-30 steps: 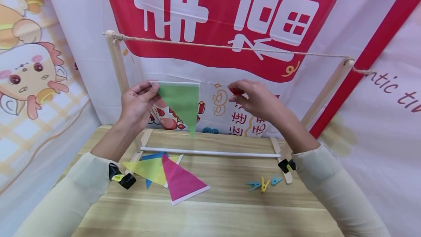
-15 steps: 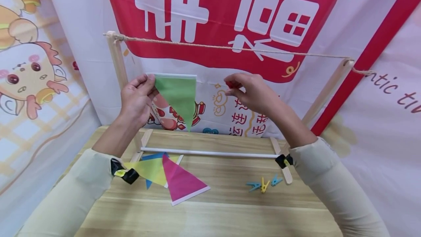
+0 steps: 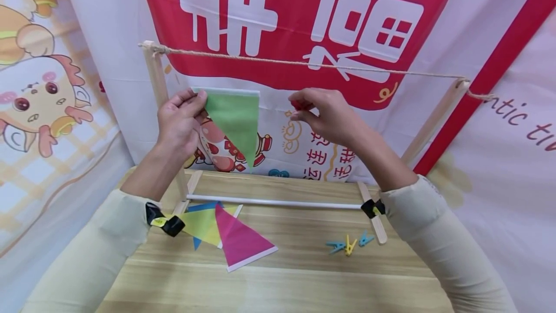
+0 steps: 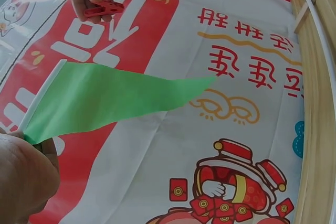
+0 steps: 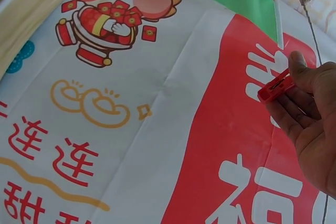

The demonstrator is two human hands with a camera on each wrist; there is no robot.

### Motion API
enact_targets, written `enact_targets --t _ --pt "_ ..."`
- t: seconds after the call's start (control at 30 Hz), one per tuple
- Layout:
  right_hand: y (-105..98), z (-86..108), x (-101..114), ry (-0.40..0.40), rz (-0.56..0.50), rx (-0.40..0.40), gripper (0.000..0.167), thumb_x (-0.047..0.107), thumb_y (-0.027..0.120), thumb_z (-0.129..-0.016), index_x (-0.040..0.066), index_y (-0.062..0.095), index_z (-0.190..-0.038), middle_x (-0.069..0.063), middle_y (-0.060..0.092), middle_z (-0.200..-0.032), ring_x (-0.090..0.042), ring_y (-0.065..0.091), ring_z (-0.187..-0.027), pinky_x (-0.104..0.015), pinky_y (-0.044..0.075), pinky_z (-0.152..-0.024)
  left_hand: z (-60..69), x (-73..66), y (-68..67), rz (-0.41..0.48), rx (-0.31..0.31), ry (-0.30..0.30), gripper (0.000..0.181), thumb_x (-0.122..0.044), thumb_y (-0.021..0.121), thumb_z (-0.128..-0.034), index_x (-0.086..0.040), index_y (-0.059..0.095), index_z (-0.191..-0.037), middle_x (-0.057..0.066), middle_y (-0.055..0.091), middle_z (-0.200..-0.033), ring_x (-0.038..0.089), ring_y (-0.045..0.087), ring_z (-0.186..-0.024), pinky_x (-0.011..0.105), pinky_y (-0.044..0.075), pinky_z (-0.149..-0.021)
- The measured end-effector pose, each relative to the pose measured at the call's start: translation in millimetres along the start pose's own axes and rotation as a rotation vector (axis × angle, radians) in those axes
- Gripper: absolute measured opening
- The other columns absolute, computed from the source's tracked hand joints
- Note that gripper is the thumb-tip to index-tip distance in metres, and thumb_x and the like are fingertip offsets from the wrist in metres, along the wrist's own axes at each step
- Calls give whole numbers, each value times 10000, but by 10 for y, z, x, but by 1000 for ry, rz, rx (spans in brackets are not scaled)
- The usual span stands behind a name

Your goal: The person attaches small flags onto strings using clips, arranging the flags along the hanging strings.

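Observation:
My left hand (image 3: 180, 122) pinches a green triangular flag (image 3: 236, 122) by one end of its white top strip, and the flag hangs point down. My right hand (image 3: 327, 115) holds a small red clothespin (image 5: 275, 86) between thumb and fingers, to the right of the flag and apart from it. In the left wrist view the red clothespin (image 4: 104, 8) shows clearly at those fingertips. Above both hands a twine string (image 3: 278, 61) is stretched between two wooden posts. The flag's top strip is a little below the string, not touching it in the head view.
On the wooden table (image 3: 278, 284) lie a pink flag (image 3: 243, 240), a yellow flag (image 3: 201, 223) and a partly covered blue flag (image 3: 197, 243). Two blue clothespins (image 3: 335, 246) and a yellow clothespin (image 3: 349, 245) lie at right. A white rod (image 3: 278, 201) joins the frame's feet.
The left hand has raised the green flag toward the string. My right hand, with the red clothespin, has moved up and left, closer to the flag.

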State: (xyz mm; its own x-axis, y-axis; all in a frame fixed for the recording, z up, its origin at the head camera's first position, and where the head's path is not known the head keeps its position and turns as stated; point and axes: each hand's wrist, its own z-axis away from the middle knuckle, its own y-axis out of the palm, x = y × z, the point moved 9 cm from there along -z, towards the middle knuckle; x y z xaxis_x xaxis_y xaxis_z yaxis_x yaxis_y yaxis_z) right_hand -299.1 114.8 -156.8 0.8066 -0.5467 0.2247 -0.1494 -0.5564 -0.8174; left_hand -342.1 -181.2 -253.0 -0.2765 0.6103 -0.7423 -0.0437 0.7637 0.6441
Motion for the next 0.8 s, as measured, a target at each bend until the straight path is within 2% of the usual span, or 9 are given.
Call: enact_targets --t 0.17,0.4,0.63,0.8 --pt "-36 -60 66 -27 1 -16 380 118 858 -1005 41 760 -1364 -133 820 -1258 -267 811 -1173 -464 680 -1065 -3 -70 72 28 16 11 198 -15 844 -985 -36 734 -1148 70 743 -1165 174 766 -1029 259 681 -964" --pt "-69 -131 138 -34 -3 -15 378 145 857 -1010 66 766 -1369 -104 820 -1261 -237 809 -1174 -436 679 -1068 -16 -124 138 113 27 8 193 29 833 -975 -15 751 -1144 81 758 -1150 192 777 -1056 273 682 -976" --pt "-91 -194 242 -41 -17 -11 394 170 862 -1010 78 769 -1381 -84 826 -1271 -219 811 -1180 -398 677 -1067 -26 -145 143 148 20 1 246 -25 832 -985 -38 779 -1225 71 702 -1390 210 722 -1252 271 640 -1086" --pt "-106 -241 302 -65 -25 -11 386 154 850 -1021 60 764 -1385 -99 825 -1272 -218 809 -1183 -414 682 -1055 -39 -155 183 213 21 5 224 -30 823 -993 -30 773 -1212 65 734 -1340 208 718 -1256 278 603 -1156"
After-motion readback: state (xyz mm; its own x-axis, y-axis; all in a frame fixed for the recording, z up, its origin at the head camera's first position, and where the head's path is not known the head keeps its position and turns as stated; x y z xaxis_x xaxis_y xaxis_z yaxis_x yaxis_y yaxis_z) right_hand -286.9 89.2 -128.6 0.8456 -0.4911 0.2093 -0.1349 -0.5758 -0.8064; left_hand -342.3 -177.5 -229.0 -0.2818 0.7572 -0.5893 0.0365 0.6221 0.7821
